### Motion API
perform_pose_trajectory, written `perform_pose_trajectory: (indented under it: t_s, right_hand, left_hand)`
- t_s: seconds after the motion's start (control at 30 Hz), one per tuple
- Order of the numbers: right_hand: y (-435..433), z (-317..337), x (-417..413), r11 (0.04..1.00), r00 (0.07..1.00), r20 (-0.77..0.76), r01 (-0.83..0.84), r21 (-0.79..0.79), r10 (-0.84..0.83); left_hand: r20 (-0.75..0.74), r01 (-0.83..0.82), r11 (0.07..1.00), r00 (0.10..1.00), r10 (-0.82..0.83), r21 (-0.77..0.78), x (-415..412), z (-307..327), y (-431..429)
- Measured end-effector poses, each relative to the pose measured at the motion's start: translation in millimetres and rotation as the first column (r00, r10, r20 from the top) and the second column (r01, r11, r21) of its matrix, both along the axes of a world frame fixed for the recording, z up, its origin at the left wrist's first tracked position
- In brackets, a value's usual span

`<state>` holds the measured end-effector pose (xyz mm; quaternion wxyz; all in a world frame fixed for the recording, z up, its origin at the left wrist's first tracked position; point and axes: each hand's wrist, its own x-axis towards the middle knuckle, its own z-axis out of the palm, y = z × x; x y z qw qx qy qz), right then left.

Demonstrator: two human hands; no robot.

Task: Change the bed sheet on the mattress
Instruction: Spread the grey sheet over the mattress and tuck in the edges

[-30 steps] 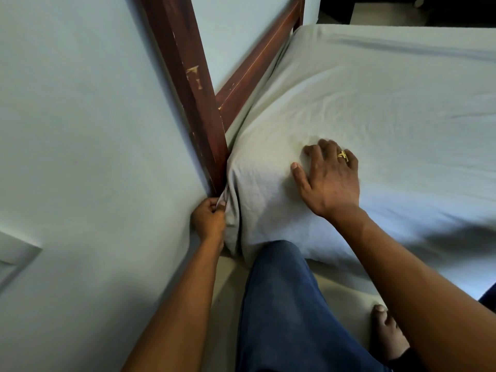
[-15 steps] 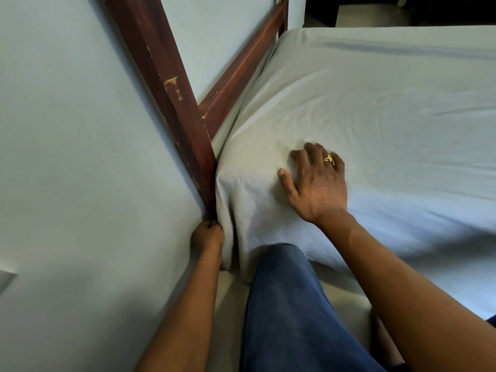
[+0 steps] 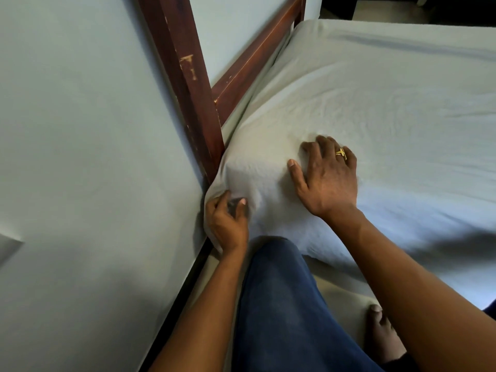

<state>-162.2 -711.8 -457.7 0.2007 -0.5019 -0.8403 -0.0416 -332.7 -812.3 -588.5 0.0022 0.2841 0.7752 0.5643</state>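
1. Head view: one bed sheet [image 3: 375, 103] is lying spread across the centre and right of frame, its corner bunching at centre-left against one wooden bedpost [image 3: 188, 89].
2. Left hand [image 3: 228, 221] is gripping that corner fold, fingers curled into the fabric.
3. Right hand [image 3: 328, 178] is pressing on the sheet just right of the corner, fingers spread, holding nothing.
4. One ring [image 3: 341, 153] is showing on the right hand.

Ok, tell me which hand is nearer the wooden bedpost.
Left. The left hand grips the sheet at the mattress corner, right beside the bedpost; the right hand presses on the sheet farther to the right.
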Motion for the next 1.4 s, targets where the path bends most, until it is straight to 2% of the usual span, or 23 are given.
perform_pose_trajectory:
  t_s: [0.2, 0.33, 0.4, 0.47, 0.53, 0.6, 0.7, 0.77, 0.83, 1.0, 1.13, 1.27, 1.33, 1.4]
  right_hand:
    - [-1.1, 0.1, -0.9, 1.0, 1.0, 0.0, 0.008, 0.001, -0.008]
    - [-1.4, 0.1, -0.4, 1.0, 1.0, -0.009, 0.01, 0.003, -0.01]
    - [-0.5, 0.1, -0.8, 1.0, 1.0, -0.013, 0.016, 0.007, -0.016]
    - [-0.3, -0.8, -1.0, 1.0, 1.0, -0.008, 0.016, 0.004, -0.016]
    - [-0.2, -1.0, -1.0, 1.0, 1.0, -0.013, 0.013, -0.001, -0.013]
    - [-0.3, -0.5, -0.5, 1.0, 1.0, -0.028, 0.002, -0.01, -0.003]
    - [0.2, -0.8, -0.4, 1.0, 1.0, -0.03, -0.005, -0.01, 0.004]
    - [0.9, -1.2, 0.4, 1.0, 0.999, -0.035, -0.009, -0.014, 0.009]
    - [1.6, -1.7, 0.7, 1.0, 0.999, -0.039, -0.014, -0.012, 0.014]
    - [2.2, -1.8, -0.3, 1.0, 0.998, -0.055, -0.021, -0.008, 0.02]
    - [3.6, 0.8, 0.8, 0.999, 0.995, -0.091, -0.039, -0.018, 0.037]
    - [5.2, 5.0, -0.3, 0.997, 0.979, -0.194, -0.073, -0.04, 0.064]
    - [-0.2, 14.0, -3.2, 0.982, 0.924, -0.337, -0.191, 0.007, 0.182]
    - [-15.4, 21.3, -9.6, 0.941, 0.85, -0.409, -0.325, 0.09, 0.332]
  left_hand:
    - [-0.051, -0.03, 0.998, 0.998, 0.028, -0.047, -8.7, 10.0, 9.7]
    - [0.045, 0.051, 0.998, 0.998, -0.053, 0.041, 7.4, 17.3, -28.3]
    - [0.173, 0.056, 0.989, 0.982, -0.08, 0.139, 14.4, 18.0, -44.9]
    - [0.377, -0.007, 0.968, 0.922, -0.091, 0.252, 15.0, 17.6, -49.4]
    - [0.582, -0.102, 0.935, 0.804, -0.124, 0.34, 11.7, 21.5, -46.0]
    - [0.695, -0.152, 0.914, 0.699, -0.169, 0.375, 8.0, 23.2, -42.3]
    - [0.699, -0.11, 0.924, 0.688, -0.195, 0.365, 0.1, 21.1, -39.9]
    - [0.623, 0.014, 0.937, 0.743, -0.244, 0.349, -6.9, 20.6, -41.3]
    - [0.597, 0.156, 0.933, 0.731, -0.33, 0.325, -15.9, 22.6, -44.0]
    - [0.677, 0.325, 0.881, 0.565, -0.472, 0.343, -34.2, 27.4, -47.7]
    - [0.69, 0.307, 0.828, 0.459, -0.56, 0.469, -38.5, 27.6, -55.9]
    - [0.73, 0.313, 0.801, 0.334, -0.596, 0.51, -28.4, 25.7, -60.3]
    - [0.761, 0.28, 0.802, 0.262, -0.593, 0.528, -25.3, 20.1, -62.3]
    - [0.78, 0.226, 0.807, 0.215, -0.588, 0.546, -27.3, 13.8, -63.9]
